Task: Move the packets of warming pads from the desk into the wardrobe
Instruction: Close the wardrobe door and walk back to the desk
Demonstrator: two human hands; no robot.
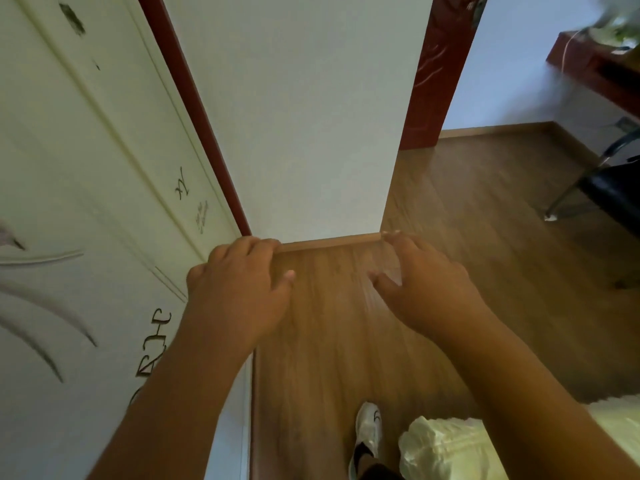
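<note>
Shoe at the bottom edge, white with dark trim, planted on the wooden floor, and just right of it a pale, crinkled fabric bundle whose nature I cannot tell. Both bare forearms stretch forward from the lower corners. The left hand is out in front, palm down, fingers loosely curled and holding nothing, thumb pointing inward. The right hand mirrors it, fingers spread and relaxed, nothing in it either, a little blurred at the tips. The two hands hover side by side with a gap of floor showing between them. No packets of warming pads show anywhere in this view, so where they are cannot be told.

On the left runs a cream wardrobe door with raised panel lines, grey swoosh patterns and dark lettering decals. Beyond the fingertips a low wooden skirting strip runs along the foot of a white wall, edged by a dark red frame on the left and a red patterned panel on the right. Farther right the floor opens toward a black chair with metal legs, and in the far corner a dark red table carries something pale and blurred on top.
</note>
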